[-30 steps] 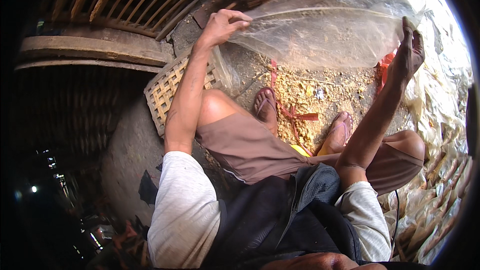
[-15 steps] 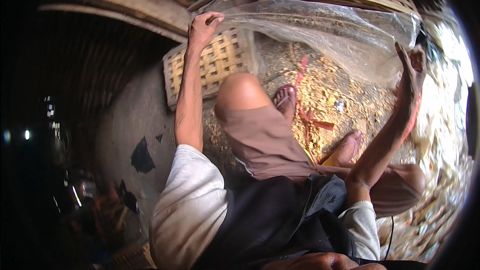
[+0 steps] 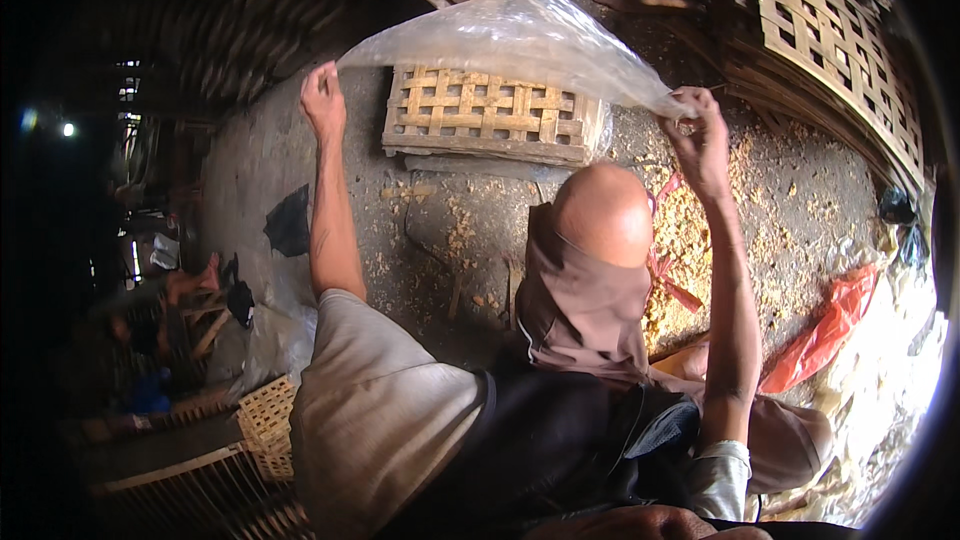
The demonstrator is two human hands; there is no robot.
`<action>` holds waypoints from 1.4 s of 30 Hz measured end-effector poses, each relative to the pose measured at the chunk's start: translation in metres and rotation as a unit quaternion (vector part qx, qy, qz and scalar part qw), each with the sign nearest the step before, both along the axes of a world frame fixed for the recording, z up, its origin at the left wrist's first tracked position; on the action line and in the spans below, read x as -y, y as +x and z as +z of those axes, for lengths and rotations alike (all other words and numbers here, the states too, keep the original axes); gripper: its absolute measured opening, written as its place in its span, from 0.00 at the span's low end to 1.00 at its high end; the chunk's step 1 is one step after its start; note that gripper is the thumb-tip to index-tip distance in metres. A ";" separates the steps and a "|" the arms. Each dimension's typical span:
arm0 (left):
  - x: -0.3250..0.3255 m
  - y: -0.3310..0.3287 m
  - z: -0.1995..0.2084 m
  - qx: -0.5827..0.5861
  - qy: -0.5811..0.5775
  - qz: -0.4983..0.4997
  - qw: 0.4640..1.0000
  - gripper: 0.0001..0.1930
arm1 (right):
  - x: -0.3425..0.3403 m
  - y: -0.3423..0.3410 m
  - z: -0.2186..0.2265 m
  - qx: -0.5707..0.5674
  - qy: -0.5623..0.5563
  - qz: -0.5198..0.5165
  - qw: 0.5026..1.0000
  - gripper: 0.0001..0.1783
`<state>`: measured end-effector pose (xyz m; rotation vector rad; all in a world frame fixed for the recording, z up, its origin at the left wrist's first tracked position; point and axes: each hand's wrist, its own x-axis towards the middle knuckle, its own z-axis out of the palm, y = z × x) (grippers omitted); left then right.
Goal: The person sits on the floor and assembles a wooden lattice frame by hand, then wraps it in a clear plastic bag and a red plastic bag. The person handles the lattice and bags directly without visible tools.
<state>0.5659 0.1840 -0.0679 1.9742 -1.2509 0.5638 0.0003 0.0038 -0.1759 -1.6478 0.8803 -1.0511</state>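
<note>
Plastic sheet (image 3: 520, 40) between both hands' fingers (image 3: 690, 105)

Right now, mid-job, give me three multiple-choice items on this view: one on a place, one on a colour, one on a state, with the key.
1. Where does the woven slat crate lie?
A. On the ground under the stretched clear plastic sheet
B. On the person's lap
C. Hanging from the roof

2. What colour is the crumpled bag on the ground at the right?
A. Blue
B. Red-orange
C. Green

3. How is the sheet held?
A. Lying flat on the floor, untouched
B. Rolled up in one hand
C. Raised and spread between the left hand and the right hand

Key: 1 A, the crate rests on the dirt floor beyond the raised knee, with the sheet above it. 2 B, it shows red-orange against the wood shavings. 3 C, each hand grips one end and the film arches between them.
</note>
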 end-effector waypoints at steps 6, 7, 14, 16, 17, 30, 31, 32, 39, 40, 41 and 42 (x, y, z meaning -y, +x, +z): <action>-0.046 0.037 -0.086 0.008 0.137 0.086 0.987 0.08 | -0.001 0.076 -0.058 -0.197 -0.034 0.044 0.979 0.16; -0.053 0.045 -0.098 0.009 0.159 0.079 0.984 0.07 | -0.001 0.088 -0.068 -0.188 -0.017 0.065 0.980 0.17; -0.059 0.076 -0.170 -0.075 0.336 0.204 0.916 0.09 | -0.003 0.130 -0.110 -0.231 0.081 0.099 0.964 0.21; -0.030 0.058 -0.190 -0.182 0.442 0.250 0.842 0.16 | 0.002 0.120 -0.135 -0.210 0.090 0.096 0.969 0.23; -0.022 0.049 -0.200 -0.174 0.455 0.242 0.839 0.17 | 0.003 0.114 -0.146 -0.231 0.078 0.089 0.966 0.23; -0.094 0.109 -0.239 -0.378 0.365 0.262 0.810 0.24 | -0.023 0.094 -0.182 -0.005 0.402 0.177 0.898 0.41; -0.071 0.093 -0.253 -0.475 0.253 0.267 0.800 0.24 | -0.019 0.080 -0.177 0.004 0.421 0.170 0.891 0.41; -0.045 0.072 -0.268 -0.563 0.137 0.269 0.769 0.24 | -0.011 0.066 -0.198 0.012 0.378 0.207 0.902 0.37; -0.042 0.073 -0.280 -0.641 0.035 0.257 0.723 0.19 | -0.015 0.082 -0.173 0.097 0.500 0.142 0.849 0.36; -0.042 0.077 -0.284 -0.633 0.031 0.264 0.727 0.19 | -0.015 0.086 -0.176 0.084 0.496 0.142 0.853 0.34; -0.042 0.081 -0.288 -0.641 -0.009 0.270 0.719 0.20 | -0.016 0.086 -0.178 0.069 0.486 0.145 0.859 0.33; -0.042 0.082 -0.294 -0.649 -0.047 0.276 0.707 0.20 | -0.018 0.087 -0.177 0.051 0.478 0.148 0.864 0.33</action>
